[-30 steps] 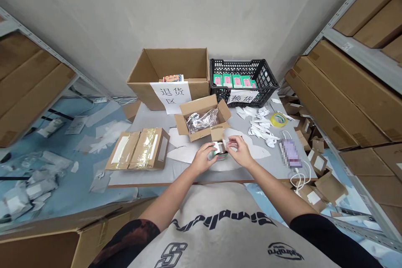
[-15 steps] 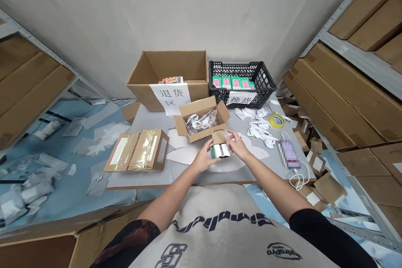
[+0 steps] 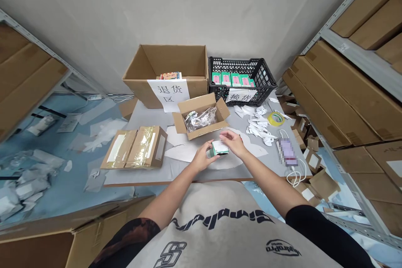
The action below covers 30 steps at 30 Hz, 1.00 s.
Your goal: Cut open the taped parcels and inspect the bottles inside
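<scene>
A small green and white box (image 3: 219,148) sits between both hands just above the grey table (image 3: 176,167). My left hand (image 3: 203,157) grips its left side with curled fingers. My right hand (image 3: 233,142) closes over its top and right side. Directly behind the hands stands a small open cardboard box (image 3: 201,121) holding clear plastic bags with small items.
A large open carton (image 3: 169,71) with a paper sign and a black crate (image 3: 241,80) of green boxes stand at the back. A taped flat carton (image 3: 135,147) lies left. Paper scraps (image 3: 259,125), a tape roll (image 3: 275,118) and a phone (image 3: 287,151) lie right. Shelves flank both sides.
The small box has turned in my hands, its white and green face now up, with the flap no longer sticking up. Both hands stayed in front of the open cardboard box.
</scene>
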Tool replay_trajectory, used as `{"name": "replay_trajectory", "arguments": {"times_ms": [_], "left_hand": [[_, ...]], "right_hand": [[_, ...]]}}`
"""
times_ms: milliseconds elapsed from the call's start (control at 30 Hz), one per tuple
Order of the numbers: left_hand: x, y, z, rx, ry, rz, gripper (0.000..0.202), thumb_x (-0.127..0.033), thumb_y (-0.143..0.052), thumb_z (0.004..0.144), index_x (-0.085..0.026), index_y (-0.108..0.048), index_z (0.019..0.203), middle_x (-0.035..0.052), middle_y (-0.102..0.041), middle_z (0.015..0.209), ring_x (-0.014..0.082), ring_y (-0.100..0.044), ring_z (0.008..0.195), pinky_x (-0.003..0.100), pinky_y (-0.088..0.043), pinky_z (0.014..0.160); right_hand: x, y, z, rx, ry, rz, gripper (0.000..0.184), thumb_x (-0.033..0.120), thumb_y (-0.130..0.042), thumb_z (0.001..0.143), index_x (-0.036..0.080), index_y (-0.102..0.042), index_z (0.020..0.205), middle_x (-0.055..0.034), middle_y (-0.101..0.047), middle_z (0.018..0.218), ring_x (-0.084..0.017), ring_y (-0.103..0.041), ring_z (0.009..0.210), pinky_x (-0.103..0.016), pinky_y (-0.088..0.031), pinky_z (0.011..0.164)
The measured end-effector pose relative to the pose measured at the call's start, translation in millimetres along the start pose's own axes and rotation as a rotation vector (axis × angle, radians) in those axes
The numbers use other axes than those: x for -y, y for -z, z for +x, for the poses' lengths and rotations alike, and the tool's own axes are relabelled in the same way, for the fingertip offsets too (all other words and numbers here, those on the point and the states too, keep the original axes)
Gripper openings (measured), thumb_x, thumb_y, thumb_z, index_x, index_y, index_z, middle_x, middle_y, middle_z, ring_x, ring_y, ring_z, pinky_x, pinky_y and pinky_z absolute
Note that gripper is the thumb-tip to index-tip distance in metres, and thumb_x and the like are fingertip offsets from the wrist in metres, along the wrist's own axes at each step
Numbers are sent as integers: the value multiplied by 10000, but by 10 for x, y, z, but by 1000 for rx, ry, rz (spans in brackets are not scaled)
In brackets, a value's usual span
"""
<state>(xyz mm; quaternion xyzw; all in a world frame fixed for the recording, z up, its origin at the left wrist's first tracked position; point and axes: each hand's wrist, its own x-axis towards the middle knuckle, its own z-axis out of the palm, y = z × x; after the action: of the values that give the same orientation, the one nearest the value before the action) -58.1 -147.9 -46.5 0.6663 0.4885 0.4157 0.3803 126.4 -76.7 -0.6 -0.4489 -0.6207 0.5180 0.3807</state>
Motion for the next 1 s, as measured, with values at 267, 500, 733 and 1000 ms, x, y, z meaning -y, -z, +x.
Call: {"name": "replay_trajectory", "arguments": {"times_ms": [267,500,733,1000], "left_hand": [[44,41,56,43,-37,35,699,-244,-774,712,-248,-439,1325,104,-527,1364,240,-528,1268,435,-451,1072],[88,90,96,94,-68,133,556,-207,-715,743,-239,-546,1272,105,-482,1413,250,-442,1348,426,-418,1099],[105,102,125,114,-66,190,539,-224,-713,753,-237,-560,1270,95,-469,1405,244,-467,1318,414,-394,1117],[57,53,56,94,-143,240,450,-245,-676,806,-220,-581,1245,124,-360,1470,280,-407,1364,445,-390,1119]], "right_hand": [[-115,246,-267,309,305,-405,229,288,-687,823,263,-731,1047,-82,-598,1292,-244,-550,1237,-465,-428,1058],[-317,218,-270,252,514,-504,238,265,-619,899,263,-719,1114,-88,-606,1324,-264,-468,1337,-477,-427,1089],[-410,224,-247,230,644,-630,272,237,-634,891,277,-691,1154,-75,-590,1350,-259,-455,1349,-487,-441,1091],[-401,320,-222,319,689,-659,329,258,-668,868,271,-663,1196,-91,-582,1358,-264,-474,1332,-507,-445,1080]]}}
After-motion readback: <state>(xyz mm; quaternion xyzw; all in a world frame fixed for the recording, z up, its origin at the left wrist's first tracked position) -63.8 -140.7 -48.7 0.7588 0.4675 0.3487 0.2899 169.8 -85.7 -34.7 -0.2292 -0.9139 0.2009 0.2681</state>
